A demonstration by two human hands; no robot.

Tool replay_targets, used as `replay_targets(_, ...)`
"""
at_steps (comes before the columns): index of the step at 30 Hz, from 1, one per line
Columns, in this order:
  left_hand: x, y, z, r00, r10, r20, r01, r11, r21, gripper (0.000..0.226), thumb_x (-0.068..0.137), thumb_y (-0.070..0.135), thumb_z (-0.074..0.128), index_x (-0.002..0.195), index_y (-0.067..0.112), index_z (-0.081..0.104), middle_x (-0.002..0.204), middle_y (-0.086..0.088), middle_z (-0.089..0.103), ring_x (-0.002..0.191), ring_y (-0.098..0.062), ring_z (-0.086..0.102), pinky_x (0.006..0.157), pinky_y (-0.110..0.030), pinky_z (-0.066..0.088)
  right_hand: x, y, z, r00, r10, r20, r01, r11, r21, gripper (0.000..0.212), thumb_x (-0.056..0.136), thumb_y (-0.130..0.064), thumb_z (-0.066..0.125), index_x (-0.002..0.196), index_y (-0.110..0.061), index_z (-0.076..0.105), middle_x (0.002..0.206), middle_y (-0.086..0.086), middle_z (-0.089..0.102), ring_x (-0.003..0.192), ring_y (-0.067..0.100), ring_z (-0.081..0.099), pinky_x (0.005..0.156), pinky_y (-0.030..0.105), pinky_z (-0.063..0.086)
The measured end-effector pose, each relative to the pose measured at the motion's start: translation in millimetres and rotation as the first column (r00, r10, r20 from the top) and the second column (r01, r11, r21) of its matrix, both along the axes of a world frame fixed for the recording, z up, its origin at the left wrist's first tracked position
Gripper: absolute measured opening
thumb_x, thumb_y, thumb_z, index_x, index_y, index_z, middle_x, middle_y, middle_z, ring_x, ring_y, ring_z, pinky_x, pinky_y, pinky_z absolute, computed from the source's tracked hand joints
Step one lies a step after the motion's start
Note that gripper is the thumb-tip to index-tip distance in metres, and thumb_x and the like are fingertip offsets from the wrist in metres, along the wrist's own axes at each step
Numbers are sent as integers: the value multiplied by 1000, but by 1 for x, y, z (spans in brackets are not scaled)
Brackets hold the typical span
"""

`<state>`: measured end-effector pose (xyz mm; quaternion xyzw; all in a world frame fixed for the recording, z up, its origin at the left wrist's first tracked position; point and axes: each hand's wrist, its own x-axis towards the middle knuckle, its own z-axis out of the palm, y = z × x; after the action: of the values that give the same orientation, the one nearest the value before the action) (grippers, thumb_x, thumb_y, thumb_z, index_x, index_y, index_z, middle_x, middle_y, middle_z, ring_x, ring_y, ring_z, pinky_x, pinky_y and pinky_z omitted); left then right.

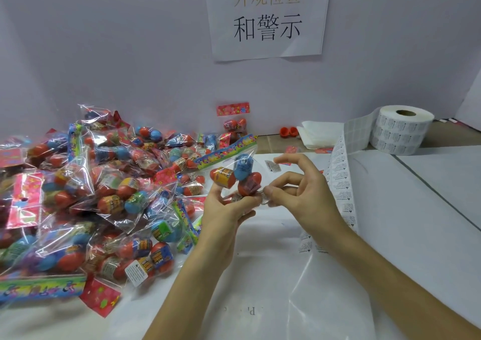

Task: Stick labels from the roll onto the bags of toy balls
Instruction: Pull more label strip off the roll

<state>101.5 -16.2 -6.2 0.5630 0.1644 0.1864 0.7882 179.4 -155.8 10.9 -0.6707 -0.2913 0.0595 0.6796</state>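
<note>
The bag [234, 175] is hanging above the table [390, 235], with the left hand [221, 214] gripping its bottom, fingers [215, 189] curled round it. It's looking light, crinkly and slippery, so I'd be grabbing the red and blue balls inside, not the loose film. The right hand [304, 193] is pinching a label [265, 198] against its lower edge. The roll [402, 131] is sitting far right.

The paper sign [268, 16] at upper centre of the frame reads 外观检查 (in faded gold) over 和警示 in black. A white label [136, 272] on a bag [156, 257] at lower left says WARNING. The blue ball [243, 167] mid-frame bears an upside-down 6+.
</note>
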Motion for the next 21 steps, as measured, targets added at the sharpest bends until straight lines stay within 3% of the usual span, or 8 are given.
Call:
replay_targets(4, 0, 0, 0, 1000, -11, -3, 11, 999, -31, 59, 78, -4, 80, 127, 21, 59, 92, -2, 78, 84, -15, 74, 69, -25, 55, 0, 0, -1, 1000, -4, 17, 4, 1000, -7, 49, 85, -1, 78, 117, -30, 55, 80, 1, 75, 70, 21, 75, 67, 24, 58)
replay_targets(8, 0, 0, 1, 1000, -13, 3, 13, 999, -51, 69, 65, 4, 83, 128, 20, 59, 97, -7, 77, 89, -20, 73, 71, -26, 55, 0, 0, -3, 999, 34, 1, -34, 999, -18, 52, 85, 4, 75, 120, -29, 54, 85, 3, 75, 74, 22, 76, 71, 26, 59)
replay_targets(12, 1, 1, -2, 1000, -16, 11, 17, 998, -65, 58, 79, -9, 74, 128, 17, 59, 98, -8, 77, 89, -19, 73, 71, -25, 56, 1, -1, -2, 996, 84, -20, -85, 994, -64, 63, 84, 12, 70, 125, -32, 50, 95, 5, 74, 82, 23, 75, 77, 36, 60)
replay_targets(16, 0, -6, -1, 999, -50, 7, 50, 999, 23, 66, 63, 5, 83, 123, 19, 61, 93, -9, 76, 88, -21, 73, 74, -26, 57, 1, -2, 2, 998, 41, -41, -40, 999, 9, 58, 81, -6, 82, 125, -31, 53, 100, -1, 74, 92, 15, 74, 75, 23, 57)
replay_targets(19, -1, -12, 0, 991, -129, -17, 130, 986, 106, 66, 62, 11, 85, 123, 22, 64, 101, -10, 78, 93, -23, 73, 79, -29, 58, 1, -2, 5, 997, -19, -79, 26, 995, 91, 57, 73, -28, 82, 121, -37, 54, 106, 0, 73, 96, 17, 74, 80, 27, 59)
replay_targets(21, -2, -15, 1, 983, -181, -36, 185, 970, 157, 58, 70, 17, 91, 122, 25, 66, 105, -5, 78, 92, -18, 74, 79, -28, 59, 2, -2, 5, 997, -48, -65, 54, 994, 96, 50, 79, -21, 82, 119, -36, 56, 98, -1, 74, 93, 19, 74, 81, 29, 60)
